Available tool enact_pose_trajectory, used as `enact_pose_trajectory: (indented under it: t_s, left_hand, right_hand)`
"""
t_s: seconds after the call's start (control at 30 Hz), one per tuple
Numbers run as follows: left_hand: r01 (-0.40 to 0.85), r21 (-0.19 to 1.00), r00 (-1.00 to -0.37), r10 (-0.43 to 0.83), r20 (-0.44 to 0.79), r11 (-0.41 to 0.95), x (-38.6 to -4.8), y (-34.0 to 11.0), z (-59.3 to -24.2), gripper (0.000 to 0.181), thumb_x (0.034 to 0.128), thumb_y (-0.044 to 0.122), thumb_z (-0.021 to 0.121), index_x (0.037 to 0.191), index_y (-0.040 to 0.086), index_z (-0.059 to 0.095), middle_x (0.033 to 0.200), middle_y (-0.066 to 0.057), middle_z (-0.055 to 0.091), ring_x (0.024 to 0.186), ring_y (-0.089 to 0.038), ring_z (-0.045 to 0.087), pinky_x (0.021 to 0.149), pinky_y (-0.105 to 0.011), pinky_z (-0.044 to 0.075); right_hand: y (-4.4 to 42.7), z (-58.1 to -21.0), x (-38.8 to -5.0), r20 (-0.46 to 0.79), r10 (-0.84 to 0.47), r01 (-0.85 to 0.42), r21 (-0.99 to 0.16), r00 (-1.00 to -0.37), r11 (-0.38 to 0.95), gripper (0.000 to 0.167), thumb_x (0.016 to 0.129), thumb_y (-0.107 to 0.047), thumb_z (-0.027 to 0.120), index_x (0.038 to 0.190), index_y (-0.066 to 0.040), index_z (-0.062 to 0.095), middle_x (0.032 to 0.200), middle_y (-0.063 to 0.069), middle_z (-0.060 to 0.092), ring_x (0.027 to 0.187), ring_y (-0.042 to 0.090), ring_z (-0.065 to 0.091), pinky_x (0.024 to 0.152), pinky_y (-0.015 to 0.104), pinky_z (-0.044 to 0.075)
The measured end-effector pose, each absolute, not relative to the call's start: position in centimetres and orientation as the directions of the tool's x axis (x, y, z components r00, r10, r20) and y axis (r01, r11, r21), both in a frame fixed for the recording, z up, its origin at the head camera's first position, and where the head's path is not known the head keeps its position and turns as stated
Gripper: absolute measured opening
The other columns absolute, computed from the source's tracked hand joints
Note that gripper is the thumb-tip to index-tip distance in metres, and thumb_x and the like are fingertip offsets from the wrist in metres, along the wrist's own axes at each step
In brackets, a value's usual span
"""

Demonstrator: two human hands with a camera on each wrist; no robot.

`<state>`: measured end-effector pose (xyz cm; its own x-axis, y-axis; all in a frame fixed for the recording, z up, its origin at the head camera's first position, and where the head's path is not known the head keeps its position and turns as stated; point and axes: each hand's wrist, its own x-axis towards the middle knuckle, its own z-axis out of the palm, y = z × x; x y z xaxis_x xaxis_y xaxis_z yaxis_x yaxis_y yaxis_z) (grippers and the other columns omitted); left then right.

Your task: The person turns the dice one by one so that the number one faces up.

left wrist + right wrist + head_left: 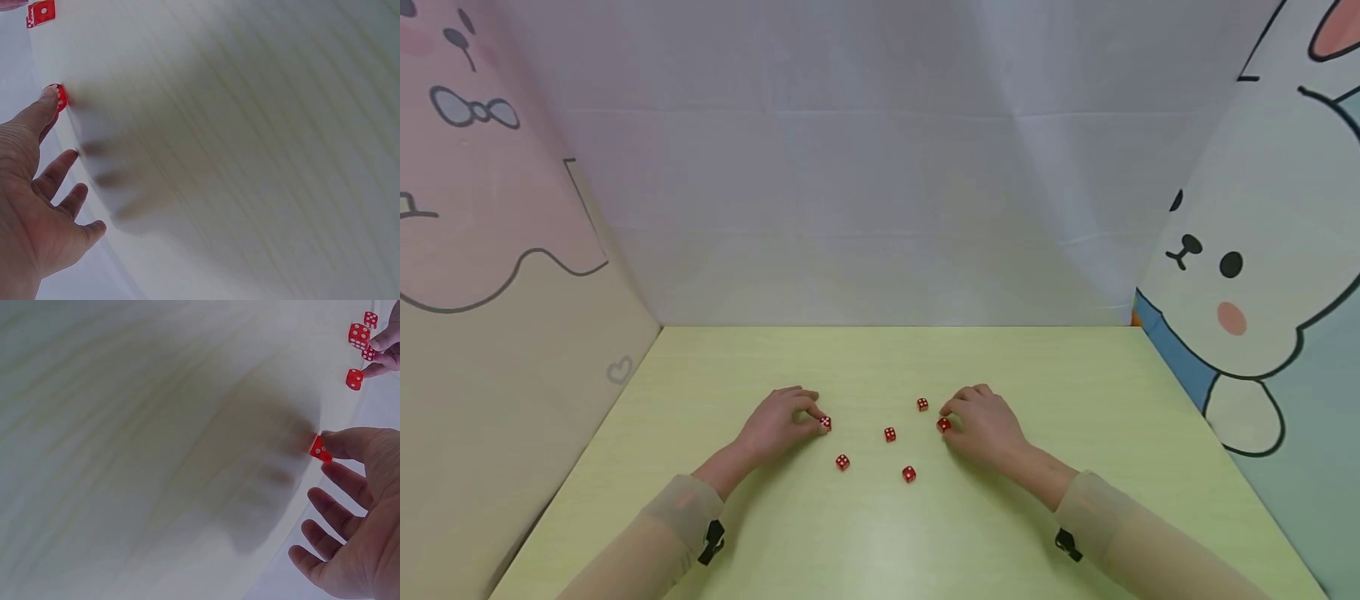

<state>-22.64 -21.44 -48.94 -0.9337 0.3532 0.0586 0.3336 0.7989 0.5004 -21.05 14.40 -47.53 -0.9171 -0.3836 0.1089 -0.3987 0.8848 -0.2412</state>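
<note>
Between thumb and index finger, my left hand [781,423] pinches a red die [826,423] with white dots; in the left wrist view the thumb covers most of this die [61,97]. My right hand [987,427] pinches another red die [943,425], seen at the fingertips in the right wrist view, where the die [321,450] shows white dots. Loose red dice lie between the hands: a die [922,404] near the right fingers, a middle die [890,434], a die [842,462] nearer the left hand and a front die [909,474].
The dice lie on a pale yellow-green wood-grain table [865,542]. A whitish sheet [880,208] hangs behind its back edge. Cartoon-printed panels stand at the left [497,350] and right [1285,333]. Black clips hang from both sleeves [647,533].
</note>
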Motion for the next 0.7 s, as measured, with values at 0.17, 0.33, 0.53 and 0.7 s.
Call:
enact_pose_trajectory:
  t_s: [0.17, 0.33, 0.53, 0.7]
  left_hand:
    - [0.334, 0.499, -0.934, 0.353, 0.060, 0.800, -22.58, -21.45, -48.90, 0.007, 0.0879, 0.029, 0.083, 0.091, 0.026, 0.078, 0.136, -0.010, 0.065, 0.138, -0.041, 0.046, 0.116, -0.063, 0.025]
    - [0.335, 0.502, -0.933, 0.354, 0.061, 0.797, -22.53, -21.48, -48.94, 0.007, 0.0879, 0.029, 0.083, 0.091, 0.025, 0.078, 0.136, -0.010, 0.065, 0.138, -0.042, 0.046, 0.117, -0.062, 0.025]
    - [0.333, 0.507, -0.934, 0.352, 0.062, 0.795, -22.52, -21.52, -48.98, 0.007, 0.0879, 0.028, 0.083, 0.091, 0.025, 0.078, 0.137, -0.011, 0.065, 0.139, -0.042, 0.045, 0.117, -0.061, 0.026]
    - [0.346, 0.501, -0.929, 0.363, 0.067, 0.793, -22.48, -21.51, -48.94, 0.006, 0.0883, 0.028, 0.082, 0.091, 0.026, 0.078, 0.137, -0.011, 0.064, 0.138, -0.042, 0.046, 0.117, -0.060, 0.026]
  right_hand:
    - [14.44, -47.43, -21.03, 0.116, -0.392, -0.409, -0.225, -0.912, 0.884, 0.015, 0.087, -0.015, 0.076, 0.102, -0.016, 0.079, 0.113, 0.005, 0.068, 0.114, 0.033, 0.056, 0.095, 0.051, 0.049]
    - [14.50, -47.44, -21.08, 0.118, -0.396, -0.413, -0.229, -0.911, 0.881, 0.011, 0.088, -0.016, 0.078, 0.098, -0.017, 0.080, 0.113, 0.005, 0.069, 0.115, 0.034, 0.057, 0.096, 0.051, 0.049]
    - [14.57, -47.48, -21.16, 0.112, -0.398, -0.413, -0.242, -0.911, 0.878, 0.009, 0.088, -0.017, 0.079, 0.097, -0.018, 0.080, 0.113, 0.006, 0.068, 0.116, 0.034, 0.056, 0.097, 0.052, 0.049]
    - [14.78, -47.45, -21.26, 0.114, -0.402, -0.418, -0.236, -0.909, 0.877, 0.008, 0.089, -0.019, 0.079, 0.097, -0.018, 0.080, 0.114, 0.005, 0.068, 0.117, 0.033, 0.056, 0.099, 0.052, 0.048]
